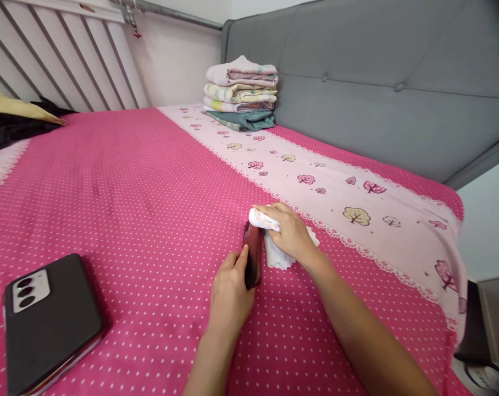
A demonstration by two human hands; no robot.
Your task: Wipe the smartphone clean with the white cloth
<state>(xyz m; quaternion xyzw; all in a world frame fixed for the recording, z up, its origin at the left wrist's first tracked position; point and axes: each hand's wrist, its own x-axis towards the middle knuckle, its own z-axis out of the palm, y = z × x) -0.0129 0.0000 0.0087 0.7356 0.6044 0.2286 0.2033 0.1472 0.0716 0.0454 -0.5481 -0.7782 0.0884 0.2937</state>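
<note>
A dark red phone [253, 254] stands on its long edge on the pink dotted bedsheet [142, 198]. My left hand [229, 294] grips its near end, fingers closed round it. My right hand [289, 234] presses a crumpled white cloth [274, 254] against the phone's far upper edge and right side, fingers curled over the cloth. A second phone in a black case [49, 319] lies camera side up at the lower left, away from both hands.
A stack of folded towels and cloths [242, 92] sits by the grey padded headboard [377, 82]. Dark and yellow clothing [14, 118] lies at the far left. A white slatted rail [64, 55] runs behind the bed.
</note>
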